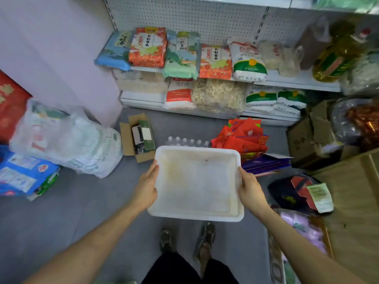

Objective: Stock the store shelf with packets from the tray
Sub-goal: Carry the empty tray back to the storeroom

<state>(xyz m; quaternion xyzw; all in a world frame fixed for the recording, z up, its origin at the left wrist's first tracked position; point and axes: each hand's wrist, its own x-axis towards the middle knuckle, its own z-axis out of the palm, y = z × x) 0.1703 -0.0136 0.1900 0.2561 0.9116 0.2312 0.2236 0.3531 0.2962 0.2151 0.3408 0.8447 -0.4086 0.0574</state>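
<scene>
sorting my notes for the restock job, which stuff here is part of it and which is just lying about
Job: empty white plastic tray, held by left hand and right hand; white metal shelf; orange rice packets.
Lying about: open cardboard box; red packet pile; wrapped water bottles.

Seen from a head-worn camera, a person's two forearms run bare from the lower corners of the frame to the wrists. The left hand (146, 189) and right hand (251, 191) are uncovered too. Black trousers (170, 269) clothe both legs at the bottom edge. The left shoe (166, 239) and right shoe (206, 238) are grey-brown lace-up trainers with darker panels, their finer detail blurred.
</scene>
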